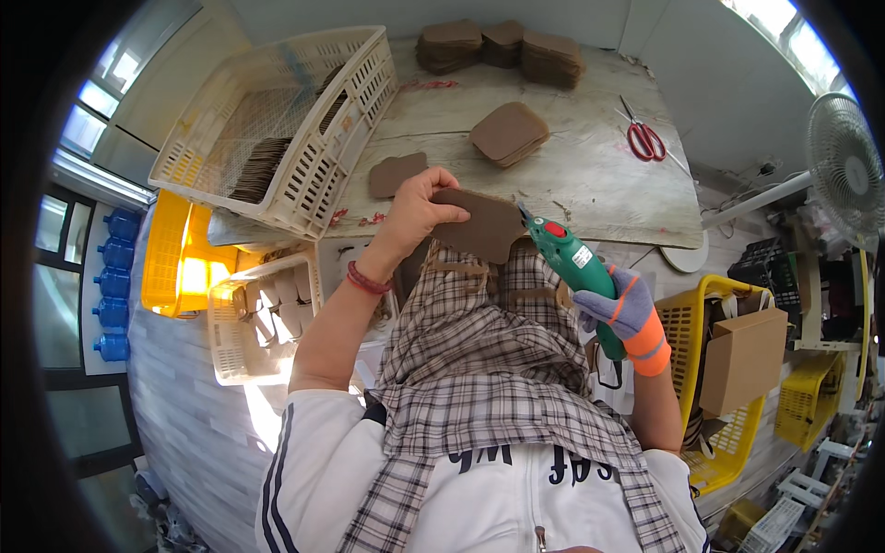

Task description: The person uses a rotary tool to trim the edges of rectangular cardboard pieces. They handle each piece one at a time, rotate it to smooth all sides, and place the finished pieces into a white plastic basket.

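Note:
My bare left hand (419, 210) pinches a thin brown sheet piece with a shaped edge (479, 226) between thumb and fingers, above my lap. My right hand (625, 309), in a grey and orange glove, is wrapped round green electric scissors (573, 258) with a red button. Their narrow tip is at the right edge of the brown piece; whether it touches cannot be made out. Another brown piece (396, 175) lies on the table just beyond my left hand. Farther off sits a short stack of brown pieces (510, 134).
Across the worn table (590, 184) lie red-handled scissors (645, 140) and taller brown stacks (551, 60). A cream crate (318, 170) holding brown pieces stands at its left. Below are a lower cream crate (221, 332) and a yellow crate (678, 341) with a carton (745, 359). A fan (843, 170) stands right.

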Available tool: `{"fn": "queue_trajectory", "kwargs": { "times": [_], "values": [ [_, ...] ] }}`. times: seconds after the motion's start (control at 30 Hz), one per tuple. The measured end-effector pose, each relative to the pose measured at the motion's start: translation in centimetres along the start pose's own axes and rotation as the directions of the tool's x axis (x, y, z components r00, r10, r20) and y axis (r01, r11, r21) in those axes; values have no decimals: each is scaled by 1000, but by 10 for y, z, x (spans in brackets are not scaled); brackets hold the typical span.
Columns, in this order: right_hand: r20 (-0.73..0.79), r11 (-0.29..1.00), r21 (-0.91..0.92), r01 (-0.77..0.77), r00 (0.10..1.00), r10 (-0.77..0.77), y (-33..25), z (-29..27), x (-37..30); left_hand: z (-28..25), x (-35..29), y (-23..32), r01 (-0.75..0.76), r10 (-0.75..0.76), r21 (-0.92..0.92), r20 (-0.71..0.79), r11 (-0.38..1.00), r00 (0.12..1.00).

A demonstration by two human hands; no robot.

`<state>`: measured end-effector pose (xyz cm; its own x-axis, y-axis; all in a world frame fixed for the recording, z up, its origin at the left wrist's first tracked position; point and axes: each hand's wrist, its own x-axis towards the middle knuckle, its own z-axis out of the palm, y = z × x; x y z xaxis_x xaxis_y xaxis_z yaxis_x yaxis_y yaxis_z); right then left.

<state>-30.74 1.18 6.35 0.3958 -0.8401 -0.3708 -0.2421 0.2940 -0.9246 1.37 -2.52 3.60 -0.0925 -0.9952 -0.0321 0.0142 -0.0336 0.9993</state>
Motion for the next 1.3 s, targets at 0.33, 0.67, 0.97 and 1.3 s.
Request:
{"fn": "queue_trajectory", "kwargs": {
  "times": [0.33,0.67,0.97,1.3],
  "values": [
    [22,997,-64,35,999,-33,7,13,3,-4,-3,-8,94,-97,-154,-15,984,995],
    [16,981,-186,48,999,-46,-3,25,10,11,-8,-2,115,-122,44,186,992,975],
    [5,999,32,10,1000,-11,13,31,29,-32,0,-27,68,-68,-54,-11,996,998],
    [-147,990,123,-70,985,88,58,-3,21,-78,73,-65,120,586,971,-220,205,780]
  ]
}}
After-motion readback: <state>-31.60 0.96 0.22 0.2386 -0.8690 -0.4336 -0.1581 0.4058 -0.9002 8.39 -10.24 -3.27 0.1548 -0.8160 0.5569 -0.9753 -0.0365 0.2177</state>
